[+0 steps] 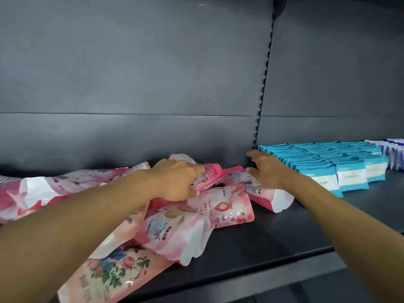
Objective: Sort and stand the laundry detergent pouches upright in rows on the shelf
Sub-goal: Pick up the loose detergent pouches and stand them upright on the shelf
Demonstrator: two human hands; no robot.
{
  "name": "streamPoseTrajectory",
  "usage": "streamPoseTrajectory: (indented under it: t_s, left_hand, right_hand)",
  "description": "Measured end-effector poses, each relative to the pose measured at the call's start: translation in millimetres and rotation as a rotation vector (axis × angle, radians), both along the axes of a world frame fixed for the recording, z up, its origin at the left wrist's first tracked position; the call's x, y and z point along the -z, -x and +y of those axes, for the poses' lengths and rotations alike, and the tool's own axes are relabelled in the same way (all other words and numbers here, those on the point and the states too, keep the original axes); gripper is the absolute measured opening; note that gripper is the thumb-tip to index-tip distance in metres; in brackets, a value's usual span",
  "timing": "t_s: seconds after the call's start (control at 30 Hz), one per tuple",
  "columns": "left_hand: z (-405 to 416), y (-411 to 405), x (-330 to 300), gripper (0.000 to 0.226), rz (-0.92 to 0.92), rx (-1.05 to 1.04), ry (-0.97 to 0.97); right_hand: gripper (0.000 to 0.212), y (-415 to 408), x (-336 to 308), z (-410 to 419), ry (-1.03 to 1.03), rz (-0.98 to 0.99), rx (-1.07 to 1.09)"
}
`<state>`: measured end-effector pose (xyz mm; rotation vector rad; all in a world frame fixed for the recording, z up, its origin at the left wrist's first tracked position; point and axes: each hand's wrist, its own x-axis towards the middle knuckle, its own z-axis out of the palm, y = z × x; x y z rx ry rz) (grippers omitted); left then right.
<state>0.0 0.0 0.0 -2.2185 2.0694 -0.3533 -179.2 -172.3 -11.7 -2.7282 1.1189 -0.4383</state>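
1. Your left hand (pixel 178 181) is curled over a pink pouch (pixel 211 174) at the top of the heap, fingers wrapped round its upper end, gripping it.
2. Your right hand (pixel 265 169) reaches toward the back of the shelf, fingers spread and fairly straight, holding nothing. Its fingertips are close to the slotted upright (pixel 263 84) in the back wall and to the nearest teal packets; you cannot tell from this view whether they touch.
3. The pink pouches are not standing. They lie flat or tilted in a loose heap (pixel 196 215) on the left half of the dark shelf (pixel 273 232), overlapping one another.
4. One pouch with a rose print (pixel 113 274) lies at the front, its lower end hanging past the shelf's front edge.
5. Another pink pouch (pixel 269 196) lies on its side just under your right wrist, its white bottom facing right.
6. More pink pouches (pixel 54 186) lie further left, behind your left forearm, partly hidden.
7. To the right of the upright, teal packets (pixel 328 162) stand in tidy rows running back to the wall.
8. Beyond them, at the far right edge, stand white and blue packets (pixel 393 154), too blurred to read.
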Motion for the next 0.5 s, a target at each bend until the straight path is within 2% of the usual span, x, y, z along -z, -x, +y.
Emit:
streamPoseTrajectory:
  t_s: [0.13,0.33,0.5]
  left_hand:
    - [-25.1,8.2,-4.0,0.048,0.080,-0.029,0.033]
    - [-62.5,13.7,-4.4,0.055,0.202,-0.142,-0.035]
    - [-84.1,2.6,-3.1,0.043,0.314,-0.206,-0.079]
  right_hand:
    - [0.056,-6.1,1.6,-31.1,-0.137,0.126,-0.023]
    - [0.055,-20.6,9.4,-74.4,-0.218,0.310,-0.079]
    - [0.068,-34.0,10.2,-92.8,-0.420,0.231,-0.063]
